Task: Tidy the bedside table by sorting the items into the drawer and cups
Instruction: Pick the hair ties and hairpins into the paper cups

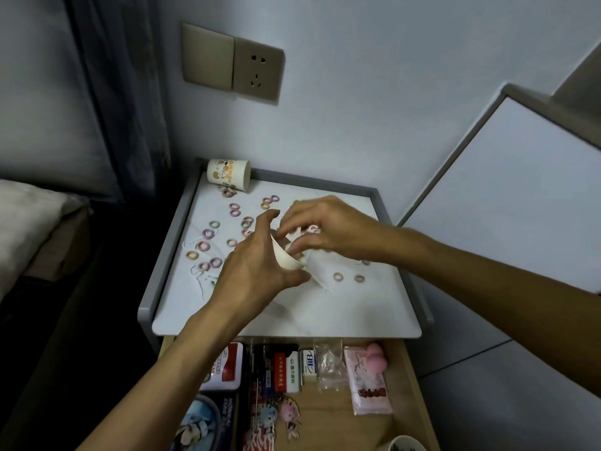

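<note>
Gaping nearest, the packed wooden drawer (406,385). On the white desk (292,320), left hand (257,271) fingers (292,276) clamp a tilted paper cup (289,258); right hand (328,226) fingers bunch at its mouth, grip unclear. Pastel rings (203,246) scatter around; printed cup (227,175) toppled behind.

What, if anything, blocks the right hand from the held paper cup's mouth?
Nothing visible. The left hand holds the paper cup tilted toward the right hand, whose fingertips are at its rim.
</note>
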{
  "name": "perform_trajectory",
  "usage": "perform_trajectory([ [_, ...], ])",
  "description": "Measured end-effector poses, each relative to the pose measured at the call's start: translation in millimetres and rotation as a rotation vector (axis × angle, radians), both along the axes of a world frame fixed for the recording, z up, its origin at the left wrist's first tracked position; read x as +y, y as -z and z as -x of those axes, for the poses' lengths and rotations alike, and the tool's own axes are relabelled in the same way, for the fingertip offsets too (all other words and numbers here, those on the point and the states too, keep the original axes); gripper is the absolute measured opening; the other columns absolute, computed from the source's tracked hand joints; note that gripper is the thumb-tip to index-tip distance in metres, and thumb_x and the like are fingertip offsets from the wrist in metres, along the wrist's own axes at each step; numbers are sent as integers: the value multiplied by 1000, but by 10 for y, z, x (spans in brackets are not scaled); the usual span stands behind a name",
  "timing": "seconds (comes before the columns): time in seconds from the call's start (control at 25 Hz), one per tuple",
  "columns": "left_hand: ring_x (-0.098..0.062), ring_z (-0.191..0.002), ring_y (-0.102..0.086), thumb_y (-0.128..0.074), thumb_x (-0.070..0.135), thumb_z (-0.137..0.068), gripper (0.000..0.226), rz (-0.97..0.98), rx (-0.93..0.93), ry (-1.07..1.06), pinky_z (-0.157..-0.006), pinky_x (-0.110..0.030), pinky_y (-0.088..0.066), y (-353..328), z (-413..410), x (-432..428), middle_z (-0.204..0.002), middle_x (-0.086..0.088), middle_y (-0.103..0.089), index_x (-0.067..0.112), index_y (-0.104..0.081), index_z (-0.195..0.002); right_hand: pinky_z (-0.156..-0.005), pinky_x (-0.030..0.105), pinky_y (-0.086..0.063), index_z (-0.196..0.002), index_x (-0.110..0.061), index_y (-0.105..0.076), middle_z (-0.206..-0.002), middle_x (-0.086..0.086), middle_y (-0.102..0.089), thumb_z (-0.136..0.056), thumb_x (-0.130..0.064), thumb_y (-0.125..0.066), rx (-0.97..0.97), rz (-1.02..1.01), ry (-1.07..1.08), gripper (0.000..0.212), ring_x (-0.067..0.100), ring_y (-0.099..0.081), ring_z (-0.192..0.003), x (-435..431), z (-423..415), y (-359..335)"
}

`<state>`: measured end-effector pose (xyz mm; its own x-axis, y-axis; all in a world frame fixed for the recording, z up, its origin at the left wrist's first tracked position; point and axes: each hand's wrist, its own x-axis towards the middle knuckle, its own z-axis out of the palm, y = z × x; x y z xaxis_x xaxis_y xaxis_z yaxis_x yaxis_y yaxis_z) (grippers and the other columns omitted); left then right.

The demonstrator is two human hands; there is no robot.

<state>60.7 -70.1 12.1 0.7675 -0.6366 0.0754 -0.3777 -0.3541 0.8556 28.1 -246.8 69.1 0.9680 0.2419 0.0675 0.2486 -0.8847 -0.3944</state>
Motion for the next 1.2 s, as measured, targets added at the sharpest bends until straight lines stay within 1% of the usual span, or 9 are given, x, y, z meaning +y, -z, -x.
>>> perform_trajectory([
  [0.12,-20,-106,-54,-88,38,-63,106,-13,-1,-34,-77,-28,-39,-20,-18,48,-124,2,-57,33,-24,-147,-84,23,-47,-93,-18,-74,-102,-4,-62,-83,-15,-74,-242,69,306,10,9,-58,-93,-563,26,14],
  [0.16,-22,-110,-54,-88,38,-63,106,-15,-3,-36,-79,-29,-39,-21,-19,62,-128,0,-56,33,-24,-147,-83,28,-50,-93,-17,-73,-99,-1,-63,-84,-10,-73,-195,98,418,12,12,-60,-90,-792,59,70],
  [0.24,-24,-114,-54,-89,38,-63,106,-13,-6,-31,-81,-29,-39,-29,-18,81,-132,-2,-56,33,-24,-147,-84,29,-52,-101,-16,-72,-102,2,-65,-84,-6,-72,82,233,509,19,17,-63,-93,-1141,165,308],
  [0.36,-25,-114,-55,-89,38,-63,107,-14,-9,-36,-80,-29,-40,-30,-32,73,-132,-3,-56,33,-24,-147,-85,24,-45,-112,-15,-69,-111,3,-64,-80,-8,-76,294,329,480,33,16,-59,-98,-1346,322,732],
  [0.52,-24,-114,-54,-88,38,-63,106,-22,-17,-39,-80,-29,-39,-11,-45,62,-132,-2,-56,33,-23,-147,-86,28,-47,-106,-12,-70,-108,5,-66,-78,-6,-77,197,255,501,29,19,-60,-98,-1369,295,913],
  [0.72,-22,-114,-54,-88,39,-65,106,-42,-16,-31,-80,-27,-38,-5,-32,31,-134,-1,-55,33,-22,-147,-78,25,-51,-99,-14,-68,-90,-2,-68,-83,-8,-73,151,187,552,17,14,-63,-85,-1377,283,1004],
  [0.84,-21,-111,-53,-88,39,-65,106,-41,-16,-29,-79,-26,-38,6,-46,23,-133,-1,-55,33,-22,-147,-76,21,-44,-98,-13,-71,-94,2,-72,-85,-14,-72,176,238,564,13,10,-60,-82,-1385,252,1032],
  [1.04,-12,-98,-45,-88,37,-65,105,-47,-14,-23,-78,-26,-36,3,-28,12,-131,-1,-55,33,-23,-147,-84,32,-46,-101,-14,-68,-103,6,-69,-92,-23,-64,220,415,543,13,21,-59,-96,-1373,265,1091],
  [1.2,-12,-98,-45,-88,37,-65,105,-41,-3,-23,-78,-25,-37,-15,-24,12,-131,0,-55,33,-23,-147,-79,33,-42,-103,-12,-59,-104,11,-63,-99,-22,-52,200,475,512,13,23,-53,-93,-1318,343,1108],
])
